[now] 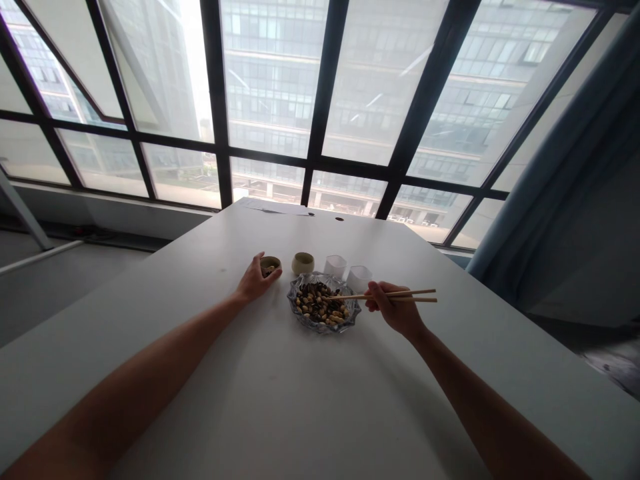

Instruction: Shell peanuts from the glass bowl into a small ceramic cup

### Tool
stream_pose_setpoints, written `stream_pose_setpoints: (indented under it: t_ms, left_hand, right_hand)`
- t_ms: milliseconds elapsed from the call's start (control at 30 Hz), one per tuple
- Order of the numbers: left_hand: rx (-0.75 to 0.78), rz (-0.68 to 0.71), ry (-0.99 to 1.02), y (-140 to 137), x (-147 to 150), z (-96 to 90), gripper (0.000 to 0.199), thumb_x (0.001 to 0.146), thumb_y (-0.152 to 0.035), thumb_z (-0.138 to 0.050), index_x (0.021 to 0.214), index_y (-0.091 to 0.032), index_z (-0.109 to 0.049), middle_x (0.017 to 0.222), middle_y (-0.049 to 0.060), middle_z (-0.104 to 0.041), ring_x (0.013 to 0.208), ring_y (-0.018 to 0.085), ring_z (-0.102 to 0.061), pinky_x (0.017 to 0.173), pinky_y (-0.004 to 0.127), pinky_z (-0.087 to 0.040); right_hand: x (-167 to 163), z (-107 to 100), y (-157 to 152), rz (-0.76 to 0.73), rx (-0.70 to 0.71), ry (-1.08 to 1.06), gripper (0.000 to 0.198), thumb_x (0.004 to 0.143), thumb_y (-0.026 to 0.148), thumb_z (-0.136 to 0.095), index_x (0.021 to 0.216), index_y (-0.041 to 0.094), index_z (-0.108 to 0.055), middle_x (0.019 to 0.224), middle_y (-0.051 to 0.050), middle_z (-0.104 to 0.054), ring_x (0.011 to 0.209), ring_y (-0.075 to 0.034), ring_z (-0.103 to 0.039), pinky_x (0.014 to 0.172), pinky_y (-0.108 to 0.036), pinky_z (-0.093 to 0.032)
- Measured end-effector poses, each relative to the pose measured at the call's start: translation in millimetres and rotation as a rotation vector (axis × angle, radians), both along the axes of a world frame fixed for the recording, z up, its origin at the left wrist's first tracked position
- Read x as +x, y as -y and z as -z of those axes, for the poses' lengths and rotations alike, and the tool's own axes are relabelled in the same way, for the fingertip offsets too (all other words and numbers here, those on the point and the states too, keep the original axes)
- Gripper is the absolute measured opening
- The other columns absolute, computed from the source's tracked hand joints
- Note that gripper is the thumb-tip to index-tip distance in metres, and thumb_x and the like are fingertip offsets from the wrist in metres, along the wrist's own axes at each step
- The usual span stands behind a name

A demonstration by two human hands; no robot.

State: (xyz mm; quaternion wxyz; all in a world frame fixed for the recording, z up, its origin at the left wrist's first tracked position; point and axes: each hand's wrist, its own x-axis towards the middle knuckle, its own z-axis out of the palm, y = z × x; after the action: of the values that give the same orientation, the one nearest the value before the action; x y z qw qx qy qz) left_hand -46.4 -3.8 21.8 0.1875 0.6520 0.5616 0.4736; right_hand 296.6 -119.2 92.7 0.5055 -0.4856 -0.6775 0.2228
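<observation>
Two arms [167, 363] reach in from the bottom corners. Left: our left hand [253, 280] curls thumb and fingers round a small cup [271, 261]. Centre: glass bowl [325, 328] with the nuts and seeds [315, 303]. Right: our right hand [397, 313] angles inward, pinching chopsticks [423, 291], tips at the nuts.

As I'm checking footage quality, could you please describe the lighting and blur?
Head view throughout: windows are bright, with streaky reflections; the table is dim, with a soft shadow beside the right forearm; the glass bowl is fairly clear; a pale patch at far right is blurred.
</observation>
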Motion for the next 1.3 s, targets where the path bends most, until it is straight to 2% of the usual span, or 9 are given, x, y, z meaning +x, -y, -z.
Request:
stream_pose_setpoints:
  t_ms: [133,367,567,733,933,1133,1200,1300]
  left_hand:
    - [0.008,0.01,0.004,-1,-1,1.1,0.082,0.079,-0.055,-0.071,0.143,-0.015,-0.04,0.131,0.02,-0.062,0.12,0.031,-0.061,0.105,0.049,-0.047]
    - [0.005,0.016,-0.004,-2,-1,1.8,0.083,0.08,-0.054,-0.071,0.144,-0.013,-0.039,0.131,0.021,-0.062,0.12,0.03,-0.061,0.105,0.048,-0.047]
    - [-0.018,0.004,-0.016,-2,0,1.6,0.085,0.08,-0.056,-0.071,0.145,-0.011,-0.038,0.133,0.023,-0.06,0.122,0.031,-0.06,0.105,0.047,-0.047]
    - [-0.012,0.011,-0.024,-2,-2,1.2,0.084,0.081,-0.056,-0.07,0.145,-0.013,-0.038,0.132,0.022,-0.061,0.12,0.031,-0.061,0.104,0.048,-0.047]
    - [-0.055,0.014,-0.042,2,-1,-3.7,0.086,0.082,-0.055,-0.068,0.147,-0.01,-0.034,0.134,0.024,-0.059,0.122,0.031,-0.06,0.103,0.048,-0.048]
    - [-0.037,0.017,-0.036,1,0,-3.2,0.087,0.081,-0.056,-0.068,0.147,-0.009,-0.035,0.133,0.024,-0.059,0.122,0.032,-0.06,0.104,0.049,-0.047]
    - [-0.024,0.022,-0.023,0,-1,-1.2,0.086,0.081,-0.056,-0.069,0.146,-0.01,-0.036,0.132,0.023,-0.06,0.12,0.031,-0.061,0.104,0.049,-0.048]
    - [-0.009,0.025,-0.011,-1,-1,0.5,0.085,0.08,-0.055,-0.07,0.146,-0.012,-0.038,0.131,0.022,-0.061,0.119,0.031,-0.061,0.104,0.049,-0.047]
  right_hand:
    - [-3,3,-1,-0.034,-0.012,0.032,0.05,0.086,0.067,-0.061,0.072,0.019,-0.071,0.055,-0.005,-0.069,0.047,-0.017,-0.064,0.046,-0.028,-0.052]
    - [-2,-8,0,0.034,0.048,-0.103,0.053,0.082,0.069,-0.064,0.068,0.018,-0.069,0.052,-0.005,-0.067,0.04,-0.015,-0.061,0.038,-0.025,-0.048]
    - [22,-13,-5,0.323,0.304,-0.143,0.048,0.09,0.061,-0.06,0.078,0.016,-0.07,0.055,-0.003,-0.068,0.046,-0.015,-0.064,0.046,-0.026,-0.054]
    - [33,-9,-10,0.405,0.314,-0.15,0.05,0.091,0.061,-0.059,0.077,0.015,-0.069,0.055,-0.003,-0.067,0.045,-0.014,-0.063,0.044,-0.026,-0.053]
    - [20,-15,-4,0.324,0.255,-0.201,0.053,0.087,0.066,-0.06,0.074,0.015,-0.069,0.053,-0.004,-0.067,0.043,-0.014,-0.061,0.043,-0.025,-0.052]
    - [-2,-15,0,0.052,0.053,-0.104,0.056,0.079,0.071,-0.066,0.069,0.017,-0.07,0.053,-0.005,-0.068,0.043,-0.015,-0.062,0.041,-0.025,-0.05]
    - [-4,-14,0,0.036,0.015,-0.088,0.056,0.077,0.073,-0.067,0.068,0.017,-0.07,0.053,-0.006,-0.068,0.044,-0.015,-0.062,0.041,-0.025,-0.05]
    - [-4,-15,0,0.083,0.034,-0.123,0.058,0.077,0.074,-0.065,0.068,0.018,-0.07,0.052,-0.005,-0.067,0.042,-0.014,-0.061,0.04,-0.024,-0.049]
